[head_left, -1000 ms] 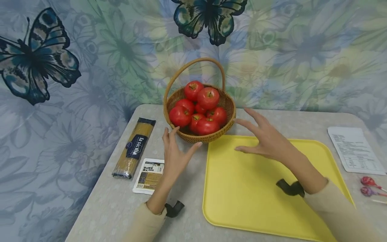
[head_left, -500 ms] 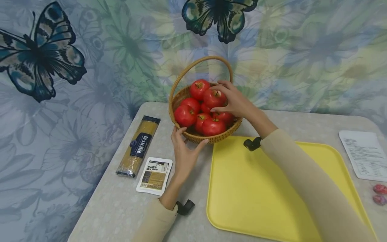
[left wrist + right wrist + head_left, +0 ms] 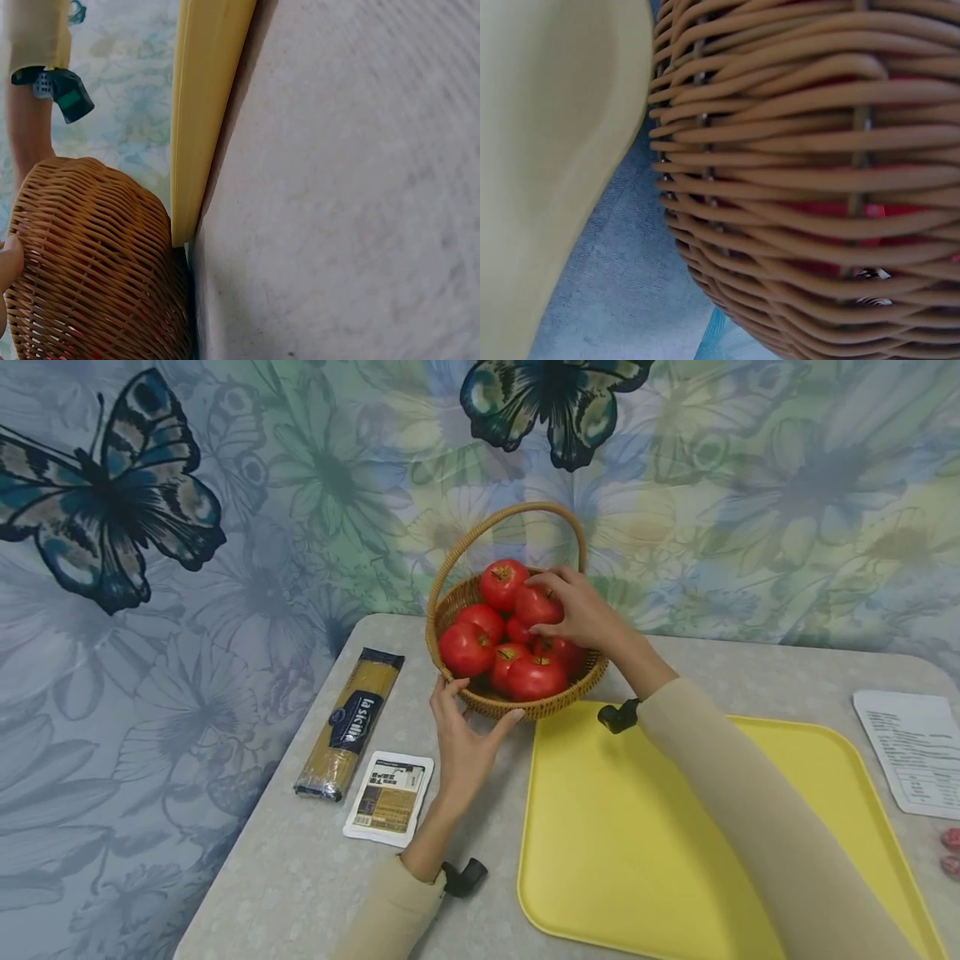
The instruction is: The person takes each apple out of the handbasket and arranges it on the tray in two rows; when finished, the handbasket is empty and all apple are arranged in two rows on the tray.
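Note:
A wicker basket (image 3: 555, 702) with a tall arched handle stands at the back of the table, holding several glossy red apples. My right hand (image 3: 588, 614) reaches over its right side and grips an upper apple (image 3: 537, 607) between thumb and fingers; that apple still lies among the others. At the front left of the basket, my left hand (image 3: 465, 747) holds the rim, fingertips at the edge and thumb lower along the wall. In the left wrist view, a thumb (image 3: 10, 262) lies against the woven side. The right wrist view shows mostly wicker wall (image 3: 802, 180), with red showing through the gaps.
A yellow tray (image 3: 600, 860) lies in front, its back left corner close by the basket. A spaghetti pack (image 3: 352, 722) and a white-edged flat packet (image 3: 390, 797) lie at left. Far right are a white printed pouch (image 3: 911, 752) and red lollipops (image 3: 951, 852).
My right hand has gone from over the tray into the basket and taken hold of an upper apple. The left hand stays at the basket's front rim. The head view has shifted slightly.

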### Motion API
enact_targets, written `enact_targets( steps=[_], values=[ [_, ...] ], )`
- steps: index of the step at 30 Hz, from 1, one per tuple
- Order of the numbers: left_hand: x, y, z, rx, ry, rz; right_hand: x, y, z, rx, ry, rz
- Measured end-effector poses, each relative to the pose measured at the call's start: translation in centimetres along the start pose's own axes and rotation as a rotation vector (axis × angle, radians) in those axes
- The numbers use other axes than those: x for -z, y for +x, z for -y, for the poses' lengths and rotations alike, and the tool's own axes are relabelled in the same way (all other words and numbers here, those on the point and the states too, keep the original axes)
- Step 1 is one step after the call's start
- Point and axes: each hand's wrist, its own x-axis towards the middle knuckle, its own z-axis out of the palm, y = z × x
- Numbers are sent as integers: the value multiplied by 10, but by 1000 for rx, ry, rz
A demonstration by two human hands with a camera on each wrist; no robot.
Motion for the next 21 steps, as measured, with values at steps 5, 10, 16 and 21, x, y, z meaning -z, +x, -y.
enact_targets(
  steps=[5, 10, 16, 21],
  values=[
    [0, 0, -1, 2, -11, 0, 6, -10, 5, 83, 19, -74],
    [-1, 1, -1, -4, -16, -3, 30, -39, 29, 146, 7, -127],
    [-1, 0, 1, 1, -22, 13, 55, -105, 52, 182, -53, -115],
    [0, 1, 0, 9, -19, 13, 46, -155, 48, 188, -109, -16]
  ],
)
